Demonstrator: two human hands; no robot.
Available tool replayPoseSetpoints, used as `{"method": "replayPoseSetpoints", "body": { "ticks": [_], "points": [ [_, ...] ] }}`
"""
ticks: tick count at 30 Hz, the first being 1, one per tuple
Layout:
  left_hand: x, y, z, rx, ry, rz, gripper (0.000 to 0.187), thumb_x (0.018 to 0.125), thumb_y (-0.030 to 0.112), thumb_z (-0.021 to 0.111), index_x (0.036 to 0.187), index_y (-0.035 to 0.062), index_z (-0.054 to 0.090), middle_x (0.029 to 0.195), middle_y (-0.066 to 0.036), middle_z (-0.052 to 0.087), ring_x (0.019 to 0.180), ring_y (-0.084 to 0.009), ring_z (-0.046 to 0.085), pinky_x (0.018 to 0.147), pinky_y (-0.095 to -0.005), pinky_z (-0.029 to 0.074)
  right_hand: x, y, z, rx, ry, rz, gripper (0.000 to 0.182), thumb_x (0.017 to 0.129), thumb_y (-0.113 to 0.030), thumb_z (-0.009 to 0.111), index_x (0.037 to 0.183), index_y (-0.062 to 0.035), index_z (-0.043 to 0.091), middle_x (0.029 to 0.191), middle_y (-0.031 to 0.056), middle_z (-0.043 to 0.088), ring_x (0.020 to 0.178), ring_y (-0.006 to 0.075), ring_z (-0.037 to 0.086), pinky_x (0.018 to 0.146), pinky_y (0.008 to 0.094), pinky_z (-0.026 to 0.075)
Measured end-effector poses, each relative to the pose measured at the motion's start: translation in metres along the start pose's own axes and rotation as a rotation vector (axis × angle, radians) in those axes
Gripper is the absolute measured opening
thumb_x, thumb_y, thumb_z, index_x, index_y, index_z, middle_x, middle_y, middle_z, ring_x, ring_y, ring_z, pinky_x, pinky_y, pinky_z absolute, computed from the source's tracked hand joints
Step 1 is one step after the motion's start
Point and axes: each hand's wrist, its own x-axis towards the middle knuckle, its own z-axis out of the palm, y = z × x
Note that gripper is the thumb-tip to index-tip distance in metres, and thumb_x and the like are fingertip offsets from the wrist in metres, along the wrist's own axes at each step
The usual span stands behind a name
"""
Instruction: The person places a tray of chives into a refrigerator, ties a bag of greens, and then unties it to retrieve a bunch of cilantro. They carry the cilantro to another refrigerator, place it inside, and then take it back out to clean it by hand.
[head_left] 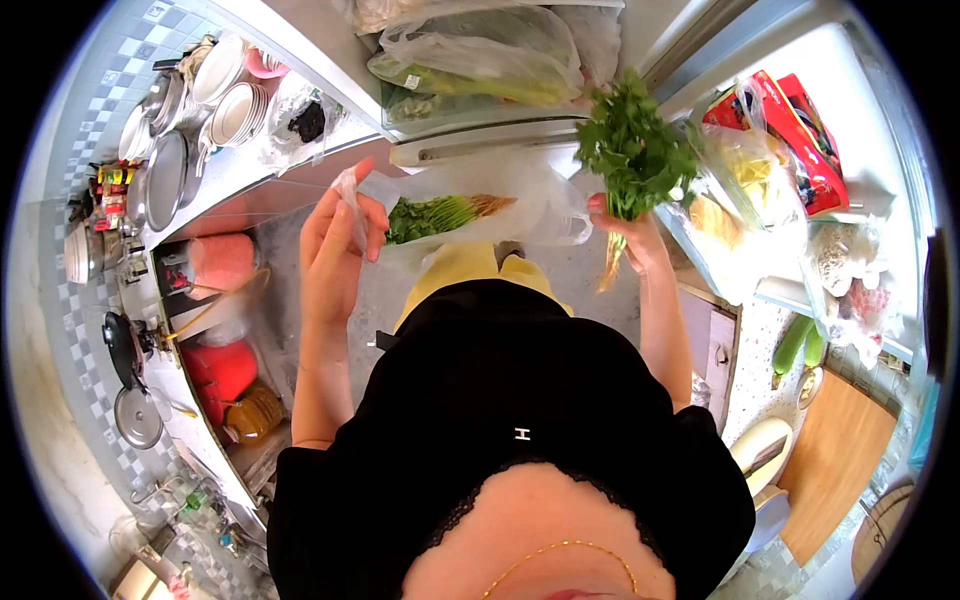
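Note:
A thin clear plastic bag is stretched out in front of my body, with a bunch of green stems with brownish roots lying inside it. My left hand pinches the bag's left edge between thumb and fingers. In my right hand is a bunch of cilantro, gripped low round its stems, leaves up and pale roots hanging below the fist. The bag's right end reaches close to this hand.
Ahead stands an open fridge, bagged vegetables on its shelf and several bags in its door at right. Stacked plates and pans fill the left counter. On the right counter lie green gourds and a wooden board.

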Motion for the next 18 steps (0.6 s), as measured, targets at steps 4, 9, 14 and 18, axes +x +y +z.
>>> {"method": "replayPoseSetpoints", "body": {
  "ticks": [4, 9, 14, 18],
  "points": [
    [-0.003, 0.012, 0.009, 0.103, -0.08, 0.061, 0.056, 0.099, 0.028, 0.046, 0.139, -0.0097, 0.036, 0.086, -0.005, 0.057, 0.063, -0.0089, 0.045, 0.061, -0.0232, 0.037, -0.016, 0.043, 0.001, 0.074, 0.11, -0.094, 0.057, 0.069, -0.008, 0.084, 0.119, -0.0039, 0.056, 0.113, 0.0094, 0.062, 0.108, 0.019, 0.058, 0.092, 0.0336, 0.047],
    [-0.01, 0.013, 0.016, 0.199, -0.113, 0.07, 0.06, 0.094, 0.028, 0.053, 0.138, -0.0109, 0.037, 0.087, -0.004, 0.057, 0.063, -0.0085, 0.046, 0.06, -0.0211, 0.036, -0.007, 0.017, 0.024, 0.007, 0.109, -0.051, 0.028, 0.073, -0.003, 0.077, 0.096, -0.0005, 0.063, 0.092, 0.0097, 0.065, 0.079, 0.0148, 0.062, 0.069, 0.0283, 0.05],
    [-0.015, 0.001, 0.02, 0.458, -0.199, -0.031, 0.065, 0.08, 0.014, 0.073, 0.137, -0.0014, 0.045, 0.091, -0.005, 0.061, 0.074, -0.0113, 0.054, 0.072, -0.0243, 0.044, -0.015, -0.066, 0.059, 0.092, -0.062, -0.109, 0.018, 0.076, -0.004, 0.074, 0.084, -0.0025, 0.058, 0.081, 0.01, 0.064, 0.068, 0.0191, 0.062, 0.066, 0.0294, 0.05],
    [0.011, -0.047, 0.056, 0.779, -0.179, 0.234, 0.057, 0.077, 0.012, 0.076, 0.129, 0.0023, 0.052, 0.089, -0.008, 0.06, 0.075, -0.0134, 0.055, 0.074, -0.0256, 0.044, 0.002, -0.082, 0.111, -0.019, -0.4, -0.209, 0.026, 0.074, -0.01, 0.077, 0.092, 0.0, 0.061, 0.086, 0.0069, 0.065, 0.078, 0.0172, 0.066, 0.069, 0.0276, 0.051]
  ]
}}
